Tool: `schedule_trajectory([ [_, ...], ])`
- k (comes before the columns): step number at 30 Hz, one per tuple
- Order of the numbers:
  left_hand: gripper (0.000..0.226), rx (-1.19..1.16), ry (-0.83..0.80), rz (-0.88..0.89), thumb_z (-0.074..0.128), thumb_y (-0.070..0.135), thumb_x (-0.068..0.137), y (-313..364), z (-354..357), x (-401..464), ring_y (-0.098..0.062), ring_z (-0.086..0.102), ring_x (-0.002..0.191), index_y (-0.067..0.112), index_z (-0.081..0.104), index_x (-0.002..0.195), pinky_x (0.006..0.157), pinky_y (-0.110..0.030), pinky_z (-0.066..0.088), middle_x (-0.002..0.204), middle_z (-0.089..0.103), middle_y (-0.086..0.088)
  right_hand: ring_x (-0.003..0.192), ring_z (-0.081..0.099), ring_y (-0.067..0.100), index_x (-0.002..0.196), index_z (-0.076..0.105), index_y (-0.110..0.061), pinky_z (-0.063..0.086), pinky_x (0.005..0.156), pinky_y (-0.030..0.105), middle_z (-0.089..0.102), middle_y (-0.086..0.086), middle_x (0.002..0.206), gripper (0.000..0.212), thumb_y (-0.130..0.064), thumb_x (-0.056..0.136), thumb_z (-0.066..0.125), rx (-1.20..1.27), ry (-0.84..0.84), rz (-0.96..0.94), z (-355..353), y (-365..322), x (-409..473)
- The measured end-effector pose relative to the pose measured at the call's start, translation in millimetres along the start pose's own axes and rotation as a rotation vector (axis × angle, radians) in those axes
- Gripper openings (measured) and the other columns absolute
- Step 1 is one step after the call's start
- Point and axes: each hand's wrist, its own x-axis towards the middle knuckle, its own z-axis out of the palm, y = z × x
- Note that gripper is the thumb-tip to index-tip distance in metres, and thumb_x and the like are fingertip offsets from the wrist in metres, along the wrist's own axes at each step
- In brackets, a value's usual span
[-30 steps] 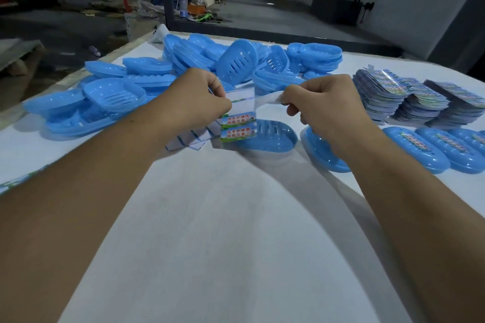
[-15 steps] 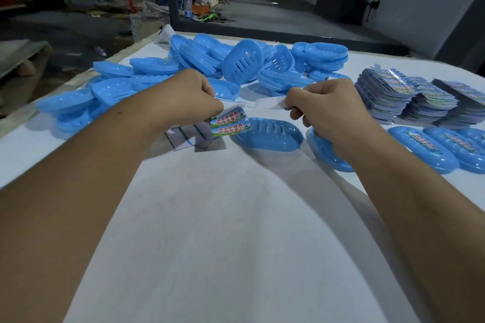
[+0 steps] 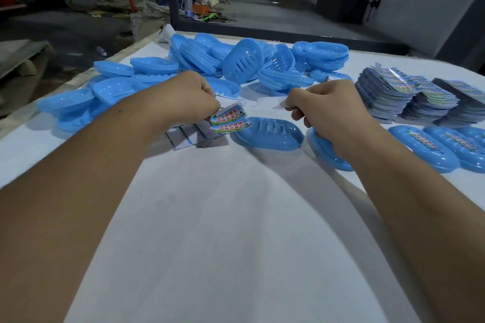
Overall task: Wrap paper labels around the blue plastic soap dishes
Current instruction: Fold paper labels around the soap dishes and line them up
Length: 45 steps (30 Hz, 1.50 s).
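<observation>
White table (image 3: 236, 217): soap dish (image 3: 269, 134) between hands.

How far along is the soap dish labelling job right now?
Done: a few labelled dishes lie at the right edge. In hand: the left hand pinches printed labels beside one bare dish; the right hand grips something small I cannot identify. Left: a large pile of bare dishes at the back and tall label stacks, so most of the work remains.

Blue soap dish (image 3: 269, 134) and paper labels (image 3: 231, 121)
The slotted dish lies open side up; printed labels sit just left of it.
</observation>
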Motion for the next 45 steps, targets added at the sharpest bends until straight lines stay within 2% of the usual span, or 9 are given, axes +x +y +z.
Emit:
schedule_trajectory([
  [4,0.015,-0.158,-0.013,-0.033,0.057,0.01,0.085,0.7,1.4,-0.1,-0.02,0.064,0.067,0.016,0.065,0.074,0.072,-0.036,0.058,0.068,0.07,-0.005,0.045,0.044,0.007,0.056,0.072,-0.016,0.034,0.037,0.016,0.068,-0.005,0.057,0.025,-0.027,0.078,0.07,0.009,-0.018,-0.023,1.6,-0.8,0.0],
  [7,0.011,-0.452,-0.039,-0.094,0.053,0.01,0.092,5.5,4.3,-1.4,-0.015,0.072,0.06,0.014,0.06,0.086,0.055,-0.028,0.059,0.076,0.072,-0.007,0.048,0.046,0.009,0.061,0.073,-0.015,0.036,0.039,0.018,0.068,0.001,0.06,0.023,-0.029,0.079,0.071,0.012,-0.029,-0.065,3.4,-2.0,-1.6],
  [11,0.006,-0.77,-0.16,-0.134,0.059,0.008,0.093,11.1,11.0,-5.2,-0.02,0.075,0.066,0.012,0.055,0.091,0.055,-0.033,0.06,0.066,0.075,-0.006,0.049,0.047,0.01,0.065,0.074,-0.014,0.037,0.039,0.019,0.069,0.0,0.062,0.022,-0.028,0.081,0.07,0.012,-0.031,-0.103,5.1,-3.4,-3.1],
  [15,0.026,-0.766,-0.266,-0.073,0.081,0.011,0.08,9.5,18.1,-7.8,-0.018,0.075,0.075,0.009,0.065,0.1,0.076,-0.036,0.06,0.086,0.078,-0.008,0.05,0.046,0.012,0.066,0.074,-0.012,0.038,0.04,0.021,0.066,-0.004,0.057,0.023,-0.028,0.083,0.068,0.008,-0.021,-0.141,5.5,-3.6,-3.1],
  [19,0.033,-0.858,-0.308,-0.056,0.077,-0.008,0.077,9.4,21.6,-10.3,-0.024,0.076,0.084,0.004,0.066,0.106,0.073,-0.04,0.063,0.091,0.078,-0.012,0.051,0.046,0.012,0.065,0.073,-0.014,0.037,0.041,0.02,0.068,0.004,0.061,0.023,-0.027,0.083,0.068,0.02,-0.029,-0.167,7.2,-3.4,-3.6],
  [22,0.043,-0.797,-0.285,-0.019,0.078,-0.006,0.077,8.3,23.8,-10.4,-0.028,0.075,0.093,0.009,0.066,0.115,0.091,-0.05,0.057,0.099,0.077,-0.011,0.049,0.046,0.012,0.064,0.073,-0.016,0.037,0.04,0.019,0.069,0.006,0.063,0.022,-0.027,0.083,0.069,0.029,-0.034,-0.18,7.6,-3.3,-3.9],
  [28,0.025,-0.701,-0.255,-0.054,0.082,0.014,0.078,11.2,22.9,-14.8,-0.017,0.069,0.057,0.013,0.073,0.101,0.046,-0.022,0.049,0.076,0.076,-0.004,0.05,0.046,0.012,0.065,0.073,-0.012,0.038,0.04,0.021,0.069,0.002,0.062,0.023,-0.026,0.083,0.068,0.016,-0.03,-0.171,6.7,-2.9,-3.1],
  [33,0.013,-0.697,-0.212,-0.106,0.076,0.014,0.082,10.4,21.4,-13.0,-0.019,0.044,0.044,0.013,0.063,0.081,0.044,-0.019,0.032,0.059,0.06,-0.009,0.049,0.045,0.009,0.065,0.074,-0.013,0.038,0.041,0.02,0.068,-0.003,0.06,0.023,-0.027,0.083,0.069,-0.014,-0.008,-0.155,4.3,-1.6,-1.5],
  [45,0.016,-0.637,-0.214,-0.082,0.079,0.014,0.085,4.2,18.0,-10.1,-0.019,0.047,0.049,0.007,0.067,0.092,0.05,-0.026,0.034,0.063,0.062,-0.011,0.047,0.045,0.005,0.067,0.073,-0.005,0.036,0.038,0.013,0.07,-0.003,0.062,0.025,-0.024,0.083,0.068,-0.14,0.017,-0.182,0.1,4.9,2.7],
])
